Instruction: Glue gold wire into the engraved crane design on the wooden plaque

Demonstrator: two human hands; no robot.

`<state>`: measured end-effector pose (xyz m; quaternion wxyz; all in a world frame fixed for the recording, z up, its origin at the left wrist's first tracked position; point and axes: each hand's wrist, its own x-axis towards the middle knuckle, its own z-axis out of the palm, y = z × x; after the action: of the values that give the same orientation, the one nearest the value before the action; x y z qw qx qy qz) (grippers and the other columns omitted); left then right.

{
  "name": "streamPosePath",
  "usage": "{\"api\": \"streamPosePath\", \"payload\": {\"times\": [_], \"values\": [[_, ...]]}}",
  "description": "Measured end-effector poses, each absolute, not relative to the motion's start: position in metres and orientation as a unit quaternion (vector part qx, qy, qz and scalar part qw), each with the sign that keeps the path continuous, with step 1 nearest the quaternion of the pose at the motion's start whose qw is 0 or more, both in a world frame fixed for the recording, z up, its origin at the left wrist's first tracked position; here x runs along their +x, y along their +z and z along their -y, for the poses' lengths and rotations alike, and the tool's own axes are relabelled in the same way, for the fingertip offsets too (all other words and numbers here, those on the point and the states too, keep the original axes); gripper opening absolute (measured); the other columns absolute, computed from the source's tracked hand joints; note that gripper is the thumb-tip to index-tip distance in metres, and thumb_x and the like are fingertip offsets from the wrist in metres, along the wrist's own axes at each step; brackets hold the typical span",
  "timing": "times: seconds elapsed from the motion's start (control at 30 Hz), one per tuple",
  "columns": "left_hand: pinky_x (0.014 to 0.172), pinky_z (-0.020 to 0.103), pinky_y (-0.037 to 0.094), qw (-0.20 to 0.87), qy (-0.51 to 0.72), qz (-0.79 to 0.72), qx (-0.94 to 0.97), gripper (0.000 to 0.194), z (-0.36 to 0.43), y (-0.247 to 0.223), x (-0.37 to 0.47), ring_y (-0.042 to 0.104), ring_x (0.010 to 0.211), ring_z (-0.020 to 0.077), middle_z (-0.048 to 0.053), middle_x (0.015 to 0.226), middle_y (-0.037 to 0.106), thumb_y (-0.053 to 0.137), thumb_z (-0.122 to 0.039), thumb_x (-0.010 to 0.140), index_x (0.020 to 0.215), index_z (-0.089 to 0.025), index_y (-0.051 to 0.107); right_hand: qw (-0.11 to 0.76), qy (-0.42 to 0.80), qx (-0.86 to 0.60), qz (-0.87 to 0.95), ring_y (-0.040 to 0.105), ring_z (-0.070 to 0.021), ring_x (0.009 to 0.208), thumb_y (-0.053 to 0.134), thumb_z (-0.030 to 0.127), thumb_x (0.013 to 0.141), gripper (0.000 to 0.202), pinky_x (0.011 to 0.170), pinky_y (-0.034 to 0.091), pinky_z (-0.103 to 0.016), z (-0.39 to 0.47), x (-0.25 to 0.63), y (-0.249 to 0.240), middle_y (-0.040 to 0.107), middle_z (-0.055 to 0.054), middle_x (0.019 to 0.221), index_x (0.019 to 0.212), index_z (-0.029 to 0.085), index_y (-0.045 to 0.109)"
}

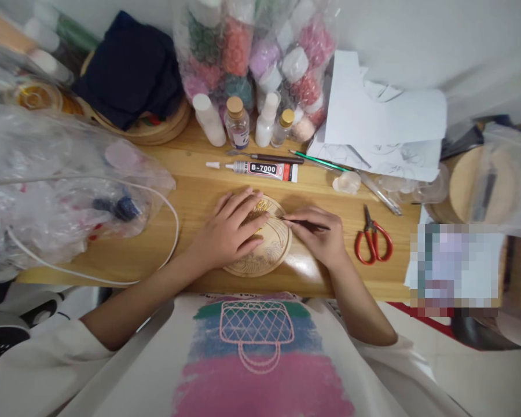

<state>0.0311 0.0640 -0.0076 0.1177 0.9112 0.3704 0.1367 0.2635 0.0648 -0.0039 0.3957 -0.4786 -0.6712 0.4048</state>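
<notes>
On the wooden table lies a round wooden disc point(264, 259) with fine line patterns and some gold-coloured parts near its top. My left hand point(233, 231) rests flat over the disc's left side, fingers spread. From the right, my right hand point(319, 234) pinches a thin dark tool point(306, 222), its tip over the disc's upper right part. Above the disc are a B-7000 glue tube point(264, 169) and a dark-handled tool point(278, 157). Red-handled scissors point(374, 240) lie to the right of my right hand.
Small bottles point(237, 123) stand behind the glue, before a plastic bag of coloured jars point(260, 52). Papers point(382, 127) and a green pencil point(319, 160) lie back right. A clear plastic bag point(61, 191) and a white cable point(176, 226) occupy the left.
</notes>
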Motion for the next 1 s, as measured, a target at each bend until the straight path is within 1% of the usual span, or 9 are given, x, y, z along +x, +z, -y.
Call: {"api": "streamPosePath", "payload": {"times": [0.13, 0.27, 0.47, 0.57, 0.7, 0.9, 1.0], "values": [[0.109, 0.055, 0.038, 0.110, 0.136, -0.374, 0.911, 0.042, -0.0640, -0.0078, 0.0315, 0.040, 0.138, 0.0340, 0.018, 0.144, 0.050, 0.048, -0.044, 0.096, 0.127, -0.017, 0.056, 0.392, 0.401, -0.478, 0.677, 0.068, -0.0150, 0.073, 0.072, 0.022, 0.082, 0.005, 0.067, 0.054, -0.028, -0.0652, 0.2640, -0.0046, 0.075, -0.003, 0.080, 0.085, 0.023, 0.076], [0.110, 0.054, 0.037, 0.109, 0.136, -0.373, 0.911, 0.043, -0.0642, -0.0076, 0.0310, 0.040, 0.138, 0.0336, 0.018, 0.144, 0.050, 0.048, -0.044, 0.095, 0.127, -0.015, 0.055, 0.387, 0.399, -0.482, 0.677, 0.068, -0.0158, 0.073, 0.072, 0.025, 0.083, 0.006, 0.067, 0.055, -0.029, -0.0653, 0.2646, -0.0054, 0.075, -0.003, 0.080, 0.085, 0.023, 0.076], [0.108, 0.055, 0.038, 0.103, 0.142, -0.369, 0.913, 0.043, -0.0642, -0.0076, 0.0313, 0.041, 0.137, 0.0346, 0.019, 0.143, 0.050, 0.050, -0.043, 0.095, 0.126, -0.015, 0.056, 0.396, 0.399, -0.476, 0.677, 0.068, -0.0150, 0.073, 0.073, 0.021, 0.081, 0.006, 0.067, 0.054, -0.028, -0.0652, 0.2651, -0.0064, 0.075, -0.002, 0.080, 0.086, 0.023, 0.076], [0.109, 0.055, 0.038, 0.103, 0.141, -0.369, 0.913, 0.043, -0.0644, -0.0075, 0.0316, 0.041, 0.137, 0.0347, 0.019, 0.142, 0.051, 0.050, -0.043, 0.095, 0.126, -0.014, 0.055, 0.394, 0.402, -0.476, 0.676, 0.068, -0.0151, 0.072, 0.072, 0.022, 0.082, 0.006, 0.067, 0.054, -0.028, -0.0654, 0.2648, -0.0063, 0.075, -0.002, 0.080, 0.085, 0.023, 0.076], [0.108, 0.055, 0.039, 0.102, 0.140, -0.366, 0.914, 0.040, -0.0647, -0.0074, 0.0310, 0.040, 0.138, 0.0338, 0.018, 0.144, 0.049, 0.049, -0.043, 0.095, 0.124, -0.016, 0.056, 0.391, 0.402, -0.477, 0.677, 0.068, -0.0157, 0.073, 0.072, 0.024, 0.083, 0.005, 0.068, 0.054, -0.030, -0.0656, 0.2647, -0.0067, 0.075, -0.003, 0.080, 0.085, 0.024, 0.076], [0.110, 0.055, 0.037, 0.102, 0.139, -0.368, 0.914, 0.038, -0.0644, -0.0091, 0.0301, 0.037, 0.140, 0.0329, 0.015, 0.147, 0.046, 0.048, -0.043, 0.096, 0.126, -0.022, 0.056, 0.391, 0.400, -0.474, 0.680, 0.068, -0.0146, 0.072, 0.072, 0.021, 0.082, 0.005, 0.067, 0.054, -0.028, -0.0652, 0.2650, -0.0062, 0.074, -0.003, 0.080, 0.085, 0.022, 0.076], [0.110, 0.055, 0.037, 0.104, 0.144, -0.362, 0.915, 0.038, -0.0644, -0.0089, 0.0304, 0.038, 0.140, 0.0345, 0.016, 0.146, 0.047, 0.052, -0.043, 0.094, 0.125, -0.021, 0.058, 0.386, 0.402, -0.473, 0.682, 0.068, -0.0148, 0.072, 0.071, 0.022, 0.083, 0.005, 0.067, 0.054, -0.028, -0.0651, 0.2652, -0.0063, 0.074, -0.003, 0.080, 0.086, 0.022, 0.076]]}}
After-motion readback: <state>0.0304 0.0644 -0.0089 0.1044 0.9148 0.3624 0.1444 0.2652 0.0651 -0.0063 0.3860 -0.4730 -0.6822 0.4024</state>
